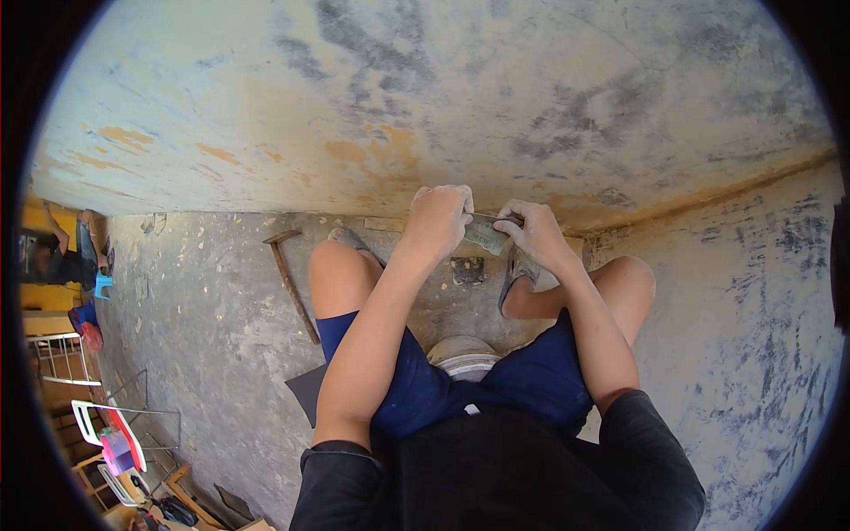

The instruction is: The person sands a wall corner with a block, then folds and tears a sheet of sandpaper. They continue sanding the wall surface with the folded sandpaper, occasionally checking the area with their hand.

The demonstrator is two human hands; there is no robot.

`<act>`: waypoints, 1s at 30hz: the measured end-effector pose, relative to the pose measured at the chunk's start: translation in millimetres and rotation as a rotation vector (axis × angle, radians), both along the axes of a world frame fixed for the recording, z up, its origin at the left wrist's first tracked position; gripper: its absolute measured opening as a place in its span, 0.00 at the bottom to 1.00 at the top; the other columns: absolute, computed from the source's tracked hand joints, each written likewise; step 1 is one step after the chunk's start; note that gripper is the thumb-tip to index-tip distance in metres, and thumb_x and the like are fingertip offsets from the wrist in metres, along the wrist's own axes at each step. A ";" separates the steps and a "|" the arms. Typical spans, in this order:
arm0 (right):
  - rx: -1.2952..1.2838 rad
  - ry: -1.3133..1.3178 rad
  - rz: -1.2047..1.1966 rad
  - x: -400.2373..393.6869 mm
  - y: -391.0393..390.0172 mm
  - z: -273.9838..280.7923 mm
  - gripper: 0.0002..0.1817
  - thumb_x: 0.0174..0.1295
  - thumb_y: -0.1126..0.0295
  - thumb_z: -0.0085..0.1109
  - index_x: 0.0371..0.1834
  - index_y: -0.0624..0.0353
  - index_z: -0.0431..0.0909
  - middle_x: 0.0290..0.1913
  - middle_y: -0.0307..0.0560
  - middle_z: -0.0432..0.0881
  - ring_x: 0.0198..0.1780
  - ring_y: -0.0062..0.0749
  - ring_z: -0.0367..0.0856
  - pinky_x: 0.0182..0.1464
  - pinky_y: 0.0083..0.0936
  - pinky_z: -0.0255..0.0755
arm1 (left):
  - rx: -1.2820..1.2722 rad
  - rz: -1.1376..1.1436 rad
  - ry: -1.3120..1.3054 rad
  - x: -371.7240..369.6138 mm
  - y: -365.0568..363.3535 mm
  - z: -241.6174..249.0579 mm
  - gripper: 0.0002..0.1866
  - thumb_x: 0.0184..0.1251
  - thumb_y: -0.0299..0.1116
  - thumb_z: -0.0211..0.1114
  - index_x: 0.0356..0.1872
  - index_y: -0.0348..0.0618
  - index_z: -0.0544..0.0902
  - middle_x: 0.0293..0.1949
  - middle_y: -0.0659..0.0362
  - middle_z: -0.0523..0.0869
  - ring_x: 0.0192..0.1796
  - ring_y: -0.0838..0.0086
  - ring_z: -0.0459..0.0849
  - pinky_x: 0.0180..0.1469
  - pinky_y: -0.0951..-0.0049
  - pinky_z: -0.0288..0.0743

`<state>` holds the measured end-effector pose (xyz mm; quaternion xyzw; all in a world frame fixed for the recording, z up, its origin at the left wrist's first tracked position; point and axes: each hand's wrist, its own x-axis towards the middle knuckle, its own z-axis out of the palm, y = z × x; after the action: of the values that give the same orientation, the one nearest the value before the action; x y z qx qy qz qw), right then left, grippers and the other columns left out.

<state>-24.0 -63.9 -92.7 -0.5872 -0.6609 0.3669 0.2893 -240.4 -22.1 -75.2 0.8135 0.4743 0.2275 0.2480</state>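
Observation:
I sit low on a round stool point(464, 356), knees apart, facing the foot of a stained wall point(425, 97). My left hand point(438, 219) is closed over the handle end of a mortar-caked trowel point(485, 235). My right hand point(529, 232) pinches the other side of its blade. Both hands hold the tool just above the joint where the wall meets the concrete floor point(221, 301). A small dark patch of mortar point(467, 269) lies on the floor right under the hands, between my feet.
A hammer point(290, 281) with a long wooden handle lies on the floor left of my left knee. A dark flat sheet point(310, 389) lies beside the stool. Crates, racks and coloured plastic items point(106, 442) crowd the far left.

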 end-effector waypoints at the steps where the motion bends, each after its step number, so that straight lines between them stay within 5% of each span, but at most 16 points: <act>1: 0.014 -0.010 -0.004 -0.4 -1.7 3.0 0.07 0.63 0.71 0.70 0.37 0.64 0.85 0.31 0.57 0.87 0.31 0.49 0.82 0.40 0.37 0.75 | 0.033 0.002 -0.018 2.6 0.3 0.2 0.07 0.56 0.26 0.76 0.34 0.38 0.87 0.33 0.50 0.88 0.38 0.53 0.88 0.43 0.58 0.78; 9: 0.090 -0.034 -0.018 -11.6 3.2 17.9 0.07 0.63 0.72 0.70 0.39 0.65 0.88 0.30 0.61 0.86 0.30 0.53 0.83 0.40 0.40 0.76 | 0.192 -0.075 -0.089 13.2 2.6 0.5 0.07 0.58 0.30 0.76 0.34 0.40 0.89 0.33 0.51 0.87 0.37 0.50 0.86 0.42 0.57 0.77; 17: -0.101 0.293 -0.086 -17.0 3.1 11.1 0.07 0.67 0.76 0.68 0.41 0.71 0.87 0.31 0.49 0.89 0.30 0.26 0.86 0.34 0.26 0.80 | 0.070 0.052 -0.044 2.6 1.3 3.5 0.07 0.57 0.30 0.77 0.32 0.40 0.87 0.32 0.52 0.88 0.36 0.53 0.86 0.41 0.57 0.77; 26: -0.023 0.263 -0.112 -19.3 -3.8 13.0 0.08 0.64 0.76 0.71 0.43 0.67 0.91 0.40 0.50 0.90 0.37 0.30 0.88 0.33 0.26 0.84 | 0.136 -0.024 -0.059 1.8 1.3 7.0 0.04 0.60 0.31 0.73 0.34 0.43 0.89 0.34 0.56 0.89 0.46 0.58 0.86 0.60 0.56 0.70; 30: -0.018 0.265 -0.085 -14.3 -1.5 12.6 0.07 0.63 0.75 0.72 0.42 0.64 0.91 0.41 0.48 0.90 0.38 0.32 0.88 0.35 0.26 0.83 | 0.163 -0.062 -0.052 -1.8 6.8 8.4 0.05 0.60 0.32 0.72 0.35 0.45 0.90 0.34 0.56 0.89 0.45 0.57 0.86 0.58 0.57 0.72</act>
<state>-38.3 -65.3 -80.2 -0.5638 -0.5881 0.4345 0.3840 -242.2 -15.2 -66.8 0.8392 0.4220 0.2785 0.2002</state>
